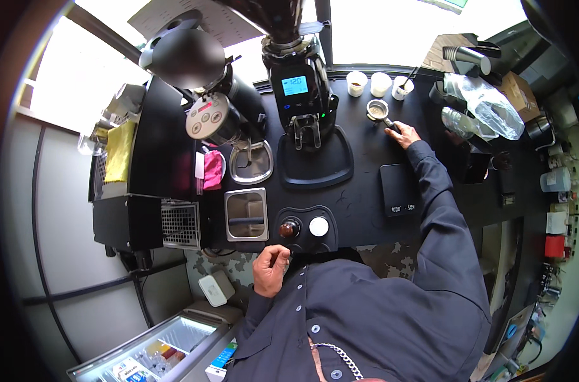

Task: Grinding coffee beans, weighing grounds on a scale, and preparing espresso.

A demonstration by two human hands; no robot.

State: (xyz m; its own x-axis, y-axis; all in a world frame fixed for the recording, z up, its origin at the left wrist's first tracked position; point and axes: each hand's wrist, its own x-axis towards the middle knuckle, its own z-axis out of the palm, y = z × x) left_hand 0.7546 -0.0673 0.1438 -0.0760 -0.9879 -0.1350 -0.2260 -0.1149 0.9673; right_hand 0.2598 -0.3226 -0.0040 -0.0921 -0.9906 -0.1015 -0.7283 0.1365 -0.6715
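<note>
My right hand (403, 135) reaches forward across the black counter, its fingers closed round the handle of a portafilter (377, 110). Light brown stuff, like ground coffee, shows in the portafilter's metal basket. Three small white cups (380, 84) stand just beyond it, and the right one has a dark stick or spoon in it. Close to my chest, my left hand (271, 270) is curled shut by the counter's front edge, with nothing showing in it. Nearest to that hand is a black tamping mat (331, 239), carrying a tamper with a brown knob (290, 228) and a round white-topped piece (318, 226).
A coffee grinder (296, 89) with a lit screen stands at the back middle, another grinder (208, 118) to its left. Left of the mat is a steel knock box (246, 229). A black scale (399, 191) lies beside my right forearm. Plastic bags (487, 105) and stacked cups (466, 56) fill the right.
</note>
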